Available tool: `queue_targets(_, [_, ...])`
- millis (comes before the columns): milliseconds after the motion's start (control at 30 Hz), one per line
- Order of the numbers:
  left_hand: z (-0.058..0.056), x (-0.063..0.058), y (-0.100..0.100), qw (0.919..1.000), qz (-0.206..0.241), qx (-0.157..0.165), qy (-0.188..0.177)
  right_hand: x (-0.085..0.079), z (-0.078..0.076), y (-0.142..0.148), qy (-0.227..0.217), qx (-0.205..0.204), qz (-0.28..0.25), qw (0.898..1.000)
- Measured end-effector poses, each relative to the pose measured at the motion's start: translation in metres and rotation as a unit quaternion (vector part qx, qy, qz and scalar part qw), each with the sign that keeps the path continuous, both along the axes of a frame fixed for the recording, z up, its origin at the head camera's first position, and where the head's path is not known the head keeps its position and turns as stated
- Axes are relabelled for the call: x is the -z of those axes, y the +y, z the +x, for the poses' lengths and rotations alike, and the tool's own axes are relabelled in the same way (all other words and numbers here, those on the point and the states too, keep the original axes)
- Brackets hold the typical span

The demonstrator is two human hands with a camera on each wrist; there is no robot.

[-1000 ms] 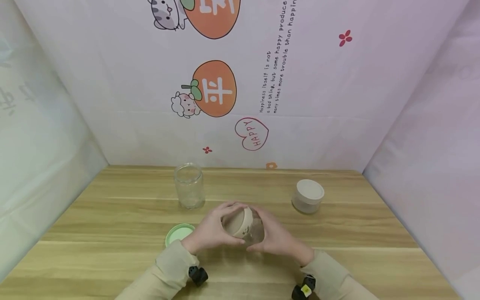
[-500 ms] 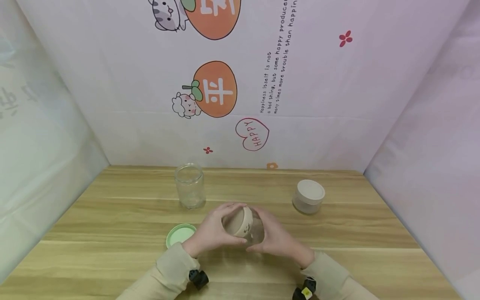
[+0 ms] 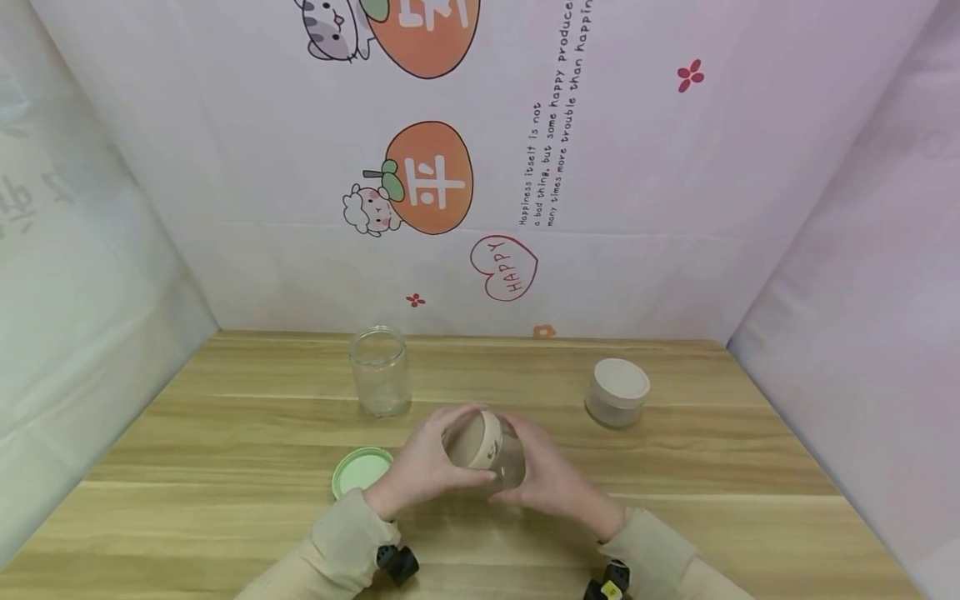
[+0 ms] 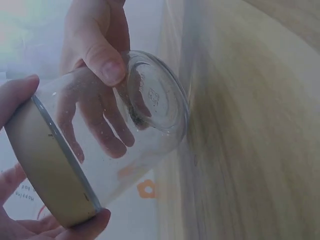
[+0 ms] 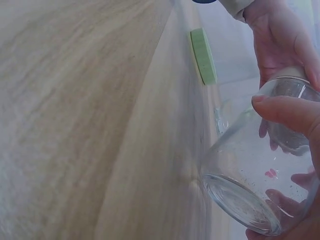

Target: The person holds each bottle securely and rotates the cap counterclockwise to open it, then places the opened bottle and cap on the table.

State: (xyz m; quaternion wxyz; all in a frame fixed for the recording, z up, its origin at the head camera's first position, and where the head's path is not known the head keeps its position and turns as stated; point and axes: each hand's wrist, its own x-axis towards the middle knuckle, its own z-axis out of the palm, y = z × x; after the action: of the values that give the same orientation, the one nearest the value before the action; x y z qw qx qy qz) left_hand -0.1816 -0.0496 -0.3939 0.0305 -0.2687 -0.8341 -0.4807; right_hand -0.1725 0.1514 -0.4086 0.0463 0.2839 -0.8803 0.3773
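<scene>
Both hands hold a clear jar [image 4: 115, 130] with a beige lid [image 4: 50, 165], tilted on its side so the lid points left. Fingers and thumb of the left hand [image 3: 427, 462] are curled round the lid. My right hand [image 3: 551, 475] grips the clear body near its base, thumb in front and fingers behind. In the right wrist view the jar's round base [image 5: 242, 205] is low and close to the tabletop; whether it touches cannot be told. Beside the left wrist lies a green lid [image 3: 362, 471], partly covered by the sleeve in the head view.
An open clear jar [image 3: 380, 375] stands at the back left of the wooden table [image 3: 225, 433]. At the back right is a low jar with a white lid [image 3: 618, 392]. Printed cloth [image 3: 615, 208] hangs behind the table and at both sides.
The hands and the jar between them have shifted very slightly left. Both grips look the same, and the other jars and the green lid stay in place.
</scene>
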Motion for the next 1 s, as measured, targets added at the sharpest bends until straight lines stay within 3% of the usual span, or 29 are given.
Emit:
queue_targets(467, [0.005, -0.006, 0.0, 0.9977, -0.048, -0.045, -0.016, -0.001, -0.001, -0.004, -0.004, 0.006, 0.003, 1.0])
queue_targets(867, [0.001, -0.003, -0.006, 0.9982, -0.042, 0.011, -0.041, -0.002, -0.002, -0.004, 0.004, 0.013, 0.005, 1.0])
queue_targets(1000, [0.001, -0.005, -0.01, 0.9993, -0.024, 0.026, -0.011, -0.002, -0.002, -0.003, -0.002, 0.016, 0.007, 1.0])
